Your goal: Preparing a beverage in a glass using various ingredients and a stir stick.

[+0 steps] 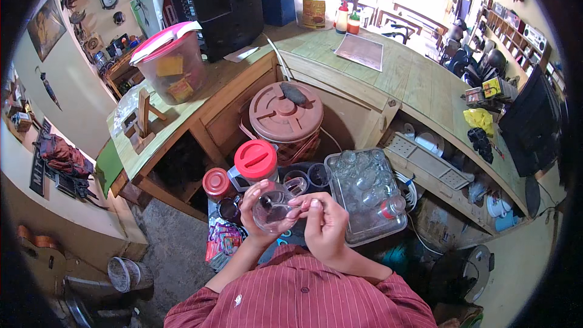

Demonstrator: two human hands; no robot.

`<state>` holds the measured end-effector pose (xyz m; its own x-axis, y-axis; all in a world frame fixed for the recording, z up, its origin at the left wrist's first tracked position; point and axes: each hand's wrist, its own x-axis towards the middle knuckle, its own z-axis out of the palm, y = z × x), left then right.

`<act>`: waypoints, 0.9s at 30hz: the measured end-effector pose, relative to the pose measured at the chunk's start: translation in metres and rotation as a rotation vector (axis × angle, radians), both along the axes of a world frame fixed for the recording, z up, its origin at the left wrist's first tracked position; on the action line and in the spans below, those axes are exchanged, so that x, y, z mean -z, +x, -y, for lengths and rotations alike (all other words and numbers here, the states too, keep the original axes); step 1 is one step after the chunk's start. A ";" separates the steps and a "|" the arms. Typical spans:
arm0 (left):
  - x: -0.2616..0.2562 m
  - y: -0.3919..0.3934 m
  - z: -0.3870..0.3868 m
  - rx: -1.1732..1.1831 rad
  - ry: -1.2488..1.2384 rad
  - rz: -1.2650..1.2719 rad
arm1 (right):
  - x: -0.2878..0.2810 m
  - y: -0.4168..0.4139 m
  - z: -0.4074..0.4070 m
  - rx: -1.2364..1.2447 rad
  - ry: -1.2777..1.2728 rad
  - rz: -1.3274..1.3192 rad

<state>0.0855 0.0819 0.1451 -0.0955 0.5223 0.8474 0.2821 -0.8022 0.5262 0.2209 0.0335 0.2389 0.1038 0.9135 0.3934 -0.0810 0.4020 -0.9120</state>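
My left hand [255, 209] holds a clear drinking glass [269, 213], tilted so that its mouth faces me. My right hand [324, 225] is at the glass's right edge, thumb and forefinger pinched together. Whether something thin lies between those fingers I cannot tell. Just beyond the glass stands a clear pitcher with a red lid [255, 159]. Left of it are a red-lidded jar [217, 184] and a dark glass mug [228, 209]. Several colourful sachets [225, 238] lie near my left forearm. Right of my hands, a tray [348, 233] holds several upturned glasses [364, 175] and a red-banded jar [392, 207].
A large round drinks cooler [286, 111] with a stone on its lid stands behind the pitcher. Wooden counters [300, 48] wrap around the far side, with a shelf [426, 159] at right. A pink-lidded plastic tub [171, 70] and a black speaker [218, 9] stand at left.
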 end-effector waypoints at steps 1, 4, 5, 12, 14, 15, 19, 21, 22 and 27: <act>0.004 0.000 0.001 0.016 -0.044 0.055 | -0.001 0.000 0.000 0.000 0.001 0.001; 0.007 -0.001 0.000 0.028 -0.061 0.073 | -0.004 0.001 0.000 -0.014 -0.045 0.158; 0.006 -0.001 0.000 0.043 -0.065 0.084 | -0.003 0.000 -0.001 -0.011 -0.045 0.158; 0.005 0.003 0.002 -0.026 -0.052 0.048 | 0.004 -0.016 -0.004 -0.070 -0.015 0.339; 0.005 0.002 0.004 -0.020 -0.063 0.050 | 0.004 -0.016 -0.004 -0.098 -0.065 0.214; 0.005 0.000 0.004 -0.018 -0.070 0.053 | 0.004 -0.017 -0.005 -0.128 -0.111 0.089; 0.002 -0.002 0.006 0.006 -0.103 0.089 | 0.002 -0.011 -0.002 -0.110 -0.112 -0.041; 0.005 0.000 0.005 0.026 -0.125 0.141 | 0.005 -0.012 -0.003 -0.038 -0.042 0.201; 0.007 0.000 0.005 0.028 -0.125 0.141 | 0.006 -0.013 -0.003 -0.036 -0.042 0.201; 0.020 0.000 0.002 -0.017 -0.117 0.053 | 0.010 -0.023 -0.006 -0.018 0.004 0.401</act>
